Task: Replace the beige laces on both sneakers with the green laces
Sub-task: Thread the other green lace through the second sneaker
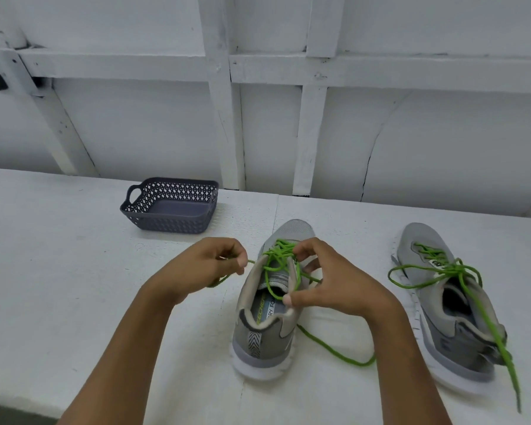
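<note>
Beyond the left grip (pixel 209 265) and slightly to its left, a dark grey lattice basket (pixel 172 223) stands on the white surface (pixel 74 271), well apart from the shoes. The left grip is held just left of the middle sneaker (pixel 267 332), fingers curled and clamped on one end of the green lace (pixel 276 256); that strand runs taut from the fingertips to the eyelets, and a short piece trails down below the wrist. Between the two grips sits the middle sneaker, grey with a white sole, upright, heel toward the person and toe pointing at the wall. The green lace is threaded across its upper eyelets in a loose tangle. The right grip (pixel 328 286) is over the sneaker's right side, thumb pressed to the collar and pinching a loop of the same lace, forefinger curled against the lacing higher up, so this hand partly hides the tongue and the right row of eyelets. Below the right grip, the lace's other end lies slack on the surface, curving away under the forearm. Right of the right grip, apart from it, the right-hand sneaker (pixel 442 302) rests on the surface tilted onto its side, laced with a second green lace (pixel 436 279) whose loose loops spill over the shoe and off past its heel
</note>
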Tool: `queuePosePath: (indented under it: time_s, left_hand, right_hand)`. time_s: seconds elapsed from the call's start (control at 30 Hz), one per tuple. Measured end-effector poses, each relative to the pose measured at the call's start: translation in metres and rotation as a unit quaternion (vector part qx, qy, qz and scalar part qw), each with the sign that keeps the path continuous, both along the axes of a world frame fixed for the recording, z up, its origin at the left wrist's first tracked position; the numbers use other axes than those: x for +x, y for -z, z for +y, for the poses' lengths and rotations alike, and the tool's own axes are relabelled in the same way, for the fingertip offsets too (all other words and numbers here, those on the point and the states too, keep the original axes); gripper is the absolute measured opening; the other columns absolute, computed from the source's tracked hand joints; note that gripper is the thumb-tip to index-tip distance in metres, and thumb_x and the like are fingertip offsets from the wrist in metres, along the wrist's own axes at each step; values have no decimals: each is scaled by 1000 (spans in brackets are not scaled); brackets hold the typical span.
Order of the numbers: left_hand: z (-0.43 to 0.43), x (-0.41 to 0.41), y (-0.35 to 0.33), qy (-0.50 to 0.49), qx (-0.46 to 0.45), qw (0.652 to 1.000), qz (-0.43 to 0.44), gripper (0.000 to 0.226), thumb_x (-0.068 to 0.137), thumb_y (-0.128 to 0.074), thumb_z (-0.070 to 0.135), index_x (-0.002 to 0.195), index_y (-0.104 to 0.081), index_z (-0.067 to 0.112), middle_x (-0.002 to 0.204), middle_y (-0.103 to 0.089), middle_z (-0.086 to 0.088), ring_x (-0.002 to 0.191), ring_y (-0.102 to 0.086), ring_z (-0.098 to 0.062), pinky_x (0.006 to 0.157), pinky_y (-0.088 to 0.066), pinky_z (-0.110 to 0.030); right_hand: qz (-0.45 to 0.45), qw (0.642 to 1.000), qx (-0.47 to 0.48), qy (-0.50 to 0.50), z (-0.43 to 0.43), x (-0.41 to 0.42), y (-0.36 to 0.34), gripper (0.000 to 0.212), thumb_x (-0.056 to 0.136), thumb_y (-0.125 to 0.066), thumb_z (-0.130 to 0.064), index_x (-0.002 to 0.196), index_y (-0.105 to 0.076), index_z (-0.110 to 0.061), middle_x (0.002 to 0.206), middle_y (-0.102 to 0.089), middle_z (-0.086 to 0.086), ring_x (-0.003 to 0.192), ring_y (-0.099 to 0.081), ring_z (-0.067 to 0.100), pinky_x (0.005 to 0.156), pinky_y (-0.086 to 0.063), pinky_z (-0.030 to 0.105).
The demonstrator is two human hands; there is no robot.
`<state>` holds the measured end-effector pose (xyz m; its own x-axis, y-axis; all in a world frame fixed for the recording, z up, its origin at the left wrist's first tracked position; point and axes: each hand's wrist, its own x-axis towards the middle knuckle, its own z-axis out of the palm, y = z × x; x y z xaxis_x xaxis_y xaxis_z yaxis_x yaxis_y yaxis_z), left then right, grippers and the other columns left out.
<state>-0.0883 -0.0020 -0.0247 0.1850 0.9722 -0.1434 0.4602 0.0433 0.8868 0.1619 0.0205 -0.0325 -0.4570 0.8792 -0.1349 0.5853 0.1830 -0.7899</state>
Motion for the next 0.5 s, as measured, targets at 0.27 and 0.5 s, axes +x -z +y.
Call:
queuePosePath:
  time_s: [0.27,0.5]
  left_hand:
    - [4,-5,-9,-127,15,888,-442,18,98,-44,14,80,-47,14,66,-48,-4,49,-41,-13,44,-42,-21]
    - [-2,-8,7,17,-39,999,26,6,91,-69,22,89,-71,17,68,-56,3,51,-38,-7,48,-28,-22]
  right_hand:
    - [-8,1000,-1,-17,1,4,2,69,68,-87,-38,121,-43,-37,124,-44,-20,113,-49,-1,92,-51,28]
    - [-27,999,-3,-20,3,1,2,58,75,-80,-31,120,-43,-34,123,-44,-14,109,-51,0,85,-50,23]
